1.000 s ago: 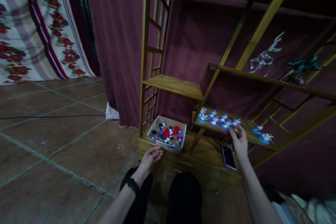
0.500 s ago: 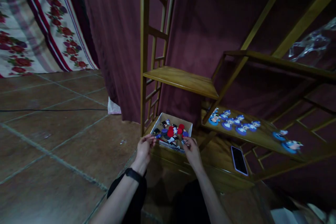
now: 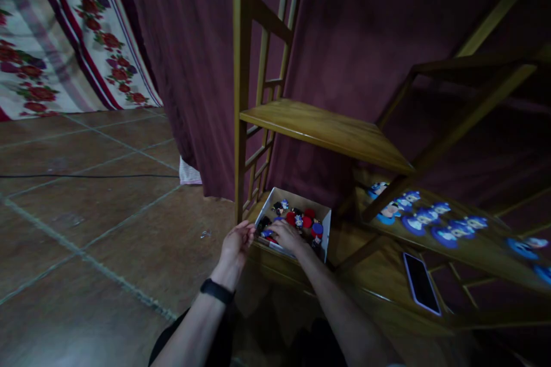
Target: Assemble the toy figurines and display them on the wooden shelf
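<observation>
A small cardboard box (image 3: 323, 217) sits on the lowest board of a wooden shelf unit (image 3: 327, 129), holding several small figures in red, blue and black. My right hand (image 3: 287, 236) reaches into the box from the front, its fingers curled down among the figures; what they grip is hidden. My left hand (image 3: 236, 244), with a black band on the wrist, rests at the box's near left corner, fingers loosely bent and touching the rim. Several blue figure badges (image 3: 424, 219) lie in a row on the low shelf to the right.
A dark phone (image 3: 421, 283) lies flat on the bottom board right of the box. A maroon curtain (image 3: 189, 69) hangs behind the shelf, a floral cloth (image 3: 55, 40) at the far left. A black cable (image 3: 86, 176) crosses the tiled floor.
My right hand came off the row of blue badges and moved left into the box. My left hand rose to the box's corner. The view shifted closer and leftward.
</observation>
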A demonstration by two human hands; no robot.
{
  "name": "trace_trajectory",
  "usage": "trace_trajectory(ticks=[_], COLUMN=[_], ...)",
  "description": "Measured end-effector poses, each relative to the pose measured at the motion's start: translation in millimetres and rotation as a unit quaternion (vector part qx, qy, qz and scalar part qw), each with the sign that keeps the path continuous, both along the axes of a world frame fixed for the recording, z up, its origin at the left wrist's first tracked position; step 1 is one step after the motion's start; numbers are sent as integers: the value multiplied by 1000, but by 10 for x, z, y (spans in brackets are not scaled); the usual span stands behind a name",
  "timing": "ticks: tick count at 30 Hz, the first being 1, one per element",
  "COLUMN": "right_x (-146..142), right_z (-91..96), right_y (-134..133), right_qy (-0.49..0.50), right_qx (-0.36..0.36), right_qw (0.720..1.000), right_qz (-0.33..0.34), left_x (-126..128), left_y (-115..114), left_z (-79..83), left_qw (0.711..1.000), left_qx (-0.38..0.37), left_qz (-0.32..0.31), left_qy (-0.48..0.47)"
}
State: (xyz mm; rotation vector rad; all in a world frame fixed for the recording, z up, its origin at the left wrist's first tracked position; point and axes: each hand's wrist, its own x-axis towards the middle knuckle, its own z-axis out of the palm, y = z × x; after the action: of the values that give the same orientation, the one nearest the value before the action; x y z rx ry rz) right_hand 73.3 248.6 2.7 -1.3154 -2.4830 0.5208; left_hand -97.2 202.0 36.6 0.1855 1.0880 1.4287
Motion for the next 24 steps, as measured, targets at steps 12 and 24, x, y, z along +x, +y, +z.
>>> trace_trajectory(ticks=[12, 24], right_x=[202, 711], right_z=[74, 471], right_y=[-37, -895], right_qy=[243, 561], right_qx=[-92, -213], right_qw=[948, 741], right_qz=[-185, -302], left_x=[32, 489], left_y=[65, 133], left_z=[45, -142], left_qw=[999, 955], left_qx=[1, 101], left_qz=[-43, -93], left_qy=[-13, 264])
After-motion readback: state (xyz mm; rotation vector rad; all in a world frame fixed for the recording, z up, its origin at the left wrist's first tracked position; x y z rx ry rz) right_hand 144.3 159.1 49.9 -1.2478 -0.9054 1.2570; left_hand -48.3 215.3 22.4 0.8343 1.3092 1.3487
